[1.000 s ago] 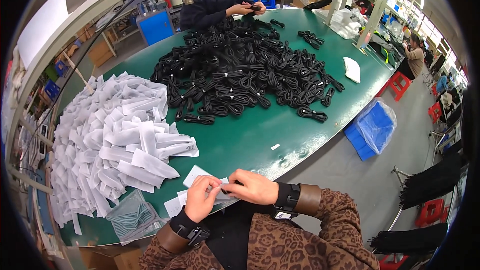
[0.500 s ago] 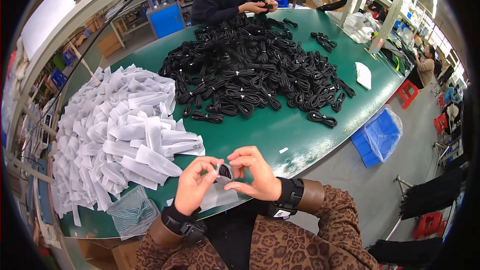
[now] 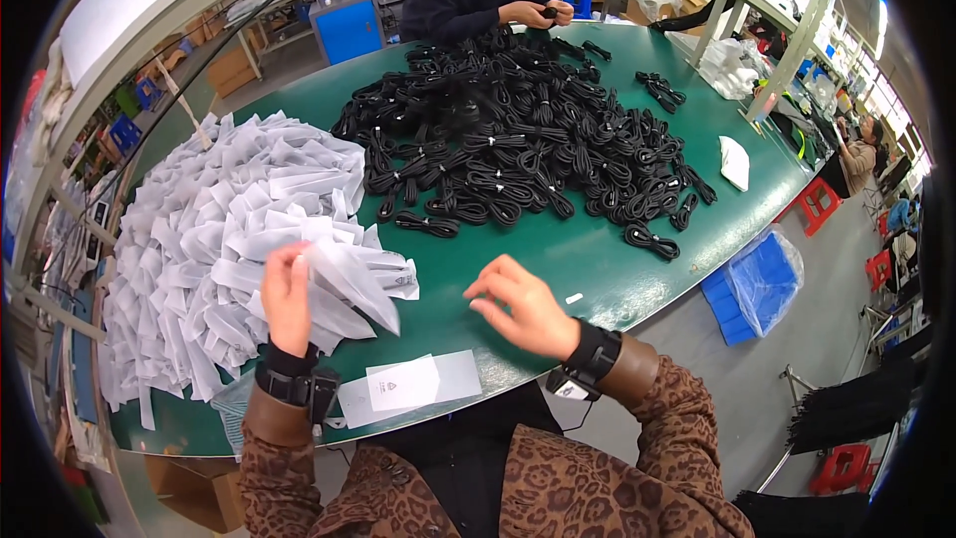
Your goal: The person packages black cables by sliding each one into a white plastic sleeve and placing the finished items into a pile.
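Note:
My left hand (image 3: 287, 301) pinches the end of a translucent whitish pouch (image 3: 351, 287) over the near side of a heap of similar filled pouches (image 3: 239, 209). A dark streak shows inside the pouch, which is smeared by motion. To the right, my right hand (image 3: 525, 309) hovers above the green table with its fingers apart and curled, nothing in them. Between my forearms, flat white pouches (image 3: 406, 385) lie at the table's near edge, the top one bearing small print. Beyond my hands spreads a big pile of coiled black cables (image 3: 518, 144), each bundle tied.
Across the green table (image 3: 558, 259) a person (image 3: 463, 0) in dark clothing handles a small black item. A folded white piece (image 3: 734, 161) lies at the right. Off the table's right edge stands a blue bin (image 3: 752, 284) lined with clear plastic. A metal frame (image 3: 110, 70) rises at the left.
My hands were together around a pouch opening with black inside. They have parted: the left moved left to the heap with a pouch, and the right moved slightly right and up, now empty.

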A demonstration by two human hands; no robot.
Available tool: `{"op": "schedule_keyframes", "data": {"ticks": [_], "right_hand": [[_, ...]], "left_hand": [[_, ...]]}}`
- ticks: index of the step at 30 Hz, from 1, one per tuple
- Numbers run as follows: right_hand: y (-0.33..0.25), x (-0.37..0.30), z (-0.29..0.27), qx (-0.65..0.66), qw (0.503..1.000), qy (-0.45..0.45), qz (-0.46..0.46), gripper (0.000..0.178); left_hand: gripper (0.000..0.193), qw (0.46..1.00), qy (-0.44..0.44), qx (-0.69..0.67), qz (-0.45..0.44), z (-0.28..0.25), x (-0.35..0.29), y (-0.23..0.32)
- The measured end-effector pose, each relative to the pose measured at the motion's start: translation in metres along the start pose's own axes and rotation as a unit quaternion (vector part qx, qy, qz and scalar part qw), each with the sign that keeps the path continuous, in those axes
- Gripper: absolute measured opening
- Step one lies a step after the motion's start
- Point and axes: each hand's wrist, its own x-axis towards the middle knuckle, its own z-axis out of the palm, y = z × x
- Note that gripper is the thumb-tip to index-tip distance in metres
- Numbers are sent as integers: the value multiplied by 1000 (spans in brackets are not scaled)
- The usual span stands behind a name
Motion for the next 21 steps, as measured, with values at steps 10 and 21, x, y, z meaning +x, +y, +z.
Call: {"op": "schedule_keyframes", "data": {"ticks": [10,21], "right_hand": [[91,67,-14,-342,938,16,-49,47],[118,92,8,-471,876,-91,-54,48]], "left_hand": [[86,762,-274,557,185,32,-17,-3],[78,739,-225,589,238,14,38,-56]]}}
